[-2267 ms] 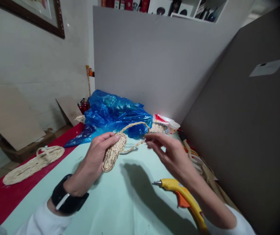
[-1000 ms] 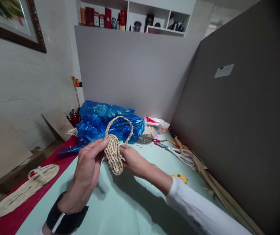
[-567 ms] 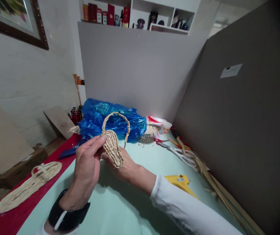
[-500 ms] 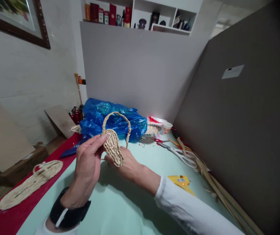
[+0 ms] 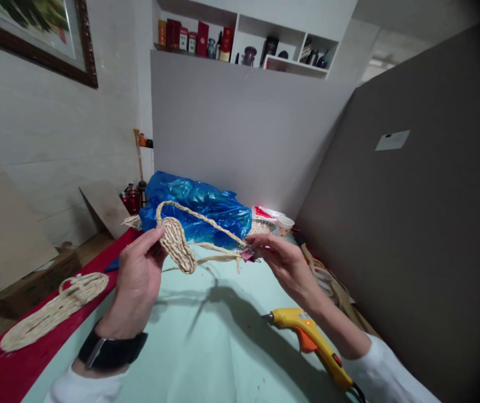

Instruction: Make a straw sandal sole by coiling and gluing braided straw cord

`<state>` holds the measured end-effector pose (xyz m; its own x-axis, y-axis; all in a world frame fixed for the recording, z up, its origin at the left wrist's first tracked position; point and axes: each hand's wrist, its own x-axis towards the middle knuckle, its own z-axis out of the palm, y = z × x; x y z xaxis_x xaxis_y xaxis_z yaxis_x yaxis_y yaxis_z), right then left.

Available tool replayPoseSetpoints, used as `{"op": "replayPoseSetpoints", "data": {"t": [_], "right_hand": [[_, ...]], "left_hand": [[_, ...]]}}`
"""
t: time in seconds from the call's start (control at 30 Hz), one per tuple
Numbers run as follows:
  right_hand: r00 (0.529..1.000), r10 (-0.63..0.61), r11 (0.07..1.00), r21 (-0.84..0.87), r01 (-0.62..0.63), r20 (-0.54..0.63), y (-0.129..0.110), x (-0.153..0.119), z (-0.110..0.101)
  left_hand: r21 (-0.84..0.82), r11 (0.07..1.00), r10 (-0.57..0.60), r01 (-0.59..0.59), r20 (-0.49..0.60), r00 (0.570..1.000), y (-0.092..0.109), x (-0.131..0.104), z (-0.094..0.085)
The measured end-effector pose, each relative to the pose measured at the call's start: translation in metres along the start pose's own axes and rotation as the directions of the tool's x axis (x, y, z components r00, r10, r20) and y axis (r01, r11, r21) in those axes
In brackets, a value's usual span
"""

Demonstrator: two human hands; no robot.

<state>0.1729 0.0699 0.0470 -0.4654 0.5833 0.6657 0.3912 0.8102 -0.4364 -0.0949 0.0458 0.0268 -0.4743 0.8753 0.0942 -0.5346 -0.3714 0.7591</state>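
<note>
My left hand (image 5: 142,268) pinches the upper left edge of a small sole-shaped coil of braided straw (image 5: 177,245), holding it above the table. From the coil's top a loose straw braid (image 5: 206,220) runs across to my right hand (image 5: 284,263), whose fingers are closed on its far end. A pink binder clip (image 5: 247,255) sits at that end, just under the fingertips, with loose straw strands (image 5: 217,258) trailing from it. Below my right forearm lies a yellow glue gun (image 5: 311,336) with an orange trigger and a small lit light.
A larger straw sole (image 5: 57,310) lies on the red cloth (image 5: 0,364) at the left. Behind my hands are a blue plastic bag (image 5: 197,193), a basket (image 5: 262,226) and a paper cup (image 5: 285,225). Straw strips (image 5: 340,291) lie along the grey partition (image 5: 424,224) at the right.
My right hand has moved from beneath the coil out to the right, drawing the braid from a loop into a longer line. The coil has shifted slightly left. More of the glue gun shows.
</note>
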Motion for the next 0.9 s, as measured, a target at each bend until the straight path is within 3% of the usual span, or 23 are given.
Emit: {"op": "replayPoseSetpoints", "data": {"t": [0.13, 0.27, 0.43, 0.53, 0.73, 0.9], "right_hand": [[0.995, 0.065, 0.995, -0.085, -0.059, 0.071, 0.001, -0.013, -0.002], [0.968, 0.114, 0.967, -0.248, -0.057, 0.222, 0.005, -0.020, 0.011], [0.847, 0.268, 0.912, -0.404, -0.070, 0.459, 0.001, -0.018, 0.032], [0.769, 0.341, 0.893, -0.441, -0.086, 0.541, -0.004, -0.017, 0.044], [0.707, 0.483, 0.835, -0.515, -0.194, 0.516, -0.003, -0.014, 0.064], [0.719, 0.569, 0.769, -0.567, -0.295, 0.398, 0.008, 0.004, 0.071]], "left_hand": [[0.017, 0.997, -0.073, 0.073, 0.026, 0.997, -0.001, 0.001, -0.002], [0.041, 0.994, -0.100, 0.098, 0.060, 0.993, -0.005, -0.001, -0.002], [0.073, 0.995, -0.079, 0.073, 0.079, 0.994, -0.009, -0.004, -0.001], [0.092, 0.994, -0.074, 0.066, 0.089, 0.993, -0.010, -0.006, 0.001], [0.135, 0.987, -0.100, 0.083, 0.130, 0.986, -0.009, -0.011, 0.005], [0.161, 0.982, -0.123, 0.095, 0.172, 0.977, -0.007, -0.016, 0.010]]}}
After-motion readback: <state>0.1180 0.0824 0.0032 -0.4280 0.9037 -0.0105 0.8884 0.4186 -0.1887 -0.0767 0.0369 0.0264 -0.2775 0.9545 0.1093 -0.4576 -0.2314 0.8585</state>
